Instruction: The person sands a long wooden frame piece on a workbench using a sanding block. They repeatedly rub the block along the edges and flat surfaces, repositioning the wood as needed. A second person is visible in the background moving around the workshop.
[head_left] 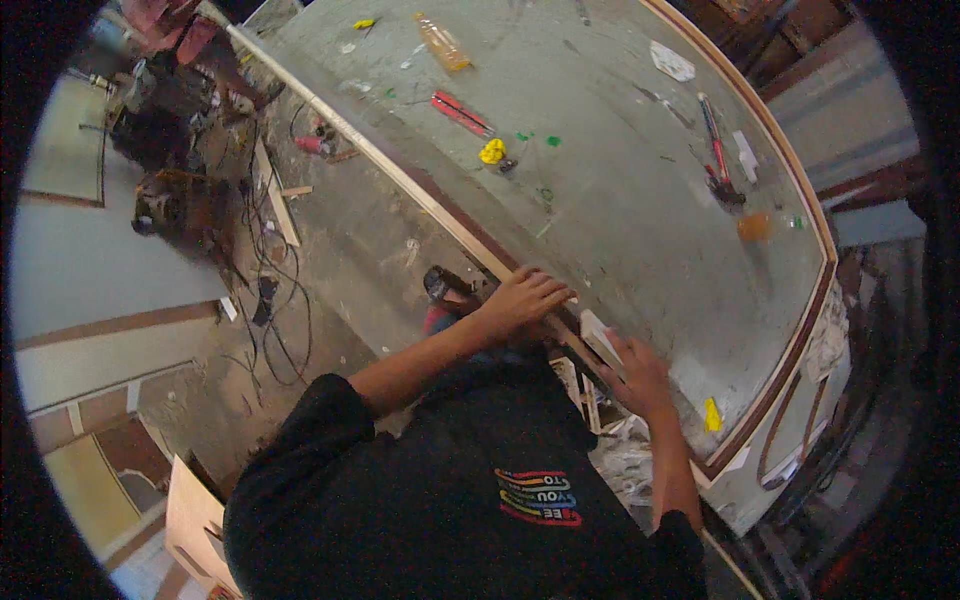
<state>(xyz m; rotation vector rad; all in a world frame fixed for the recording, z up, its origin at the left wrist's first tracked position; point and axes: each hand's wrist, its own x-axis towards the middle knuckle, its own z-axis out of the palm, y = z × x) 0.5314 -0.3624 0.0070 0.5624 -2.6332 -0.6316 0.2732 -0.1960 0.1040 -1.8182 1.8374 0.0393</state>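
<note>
A large grey-green panel (610, 170) with a wooden edging strip (430, 205) lies in front of me. My left hand (525, 302) lies over the strip near my body, its fingers bent across the top and its thumb hidden. Just to the right, my right hand (640, 375) grips a pale, flat-sided block (598, 335) against the same edge. The block's underside is hidden, so I cannot tell its exact kind.
On the panel are a hammer (720, 165), a red hand tool (462, 113), a plastic bottle (442, 42), an orange bottle (755, 227) and yellow scraps (492, 151). Dark cables (290, 340) and wood offcuts (275, 195) lie on the floor at left. Another person (200, 45) is at far left.
</note>
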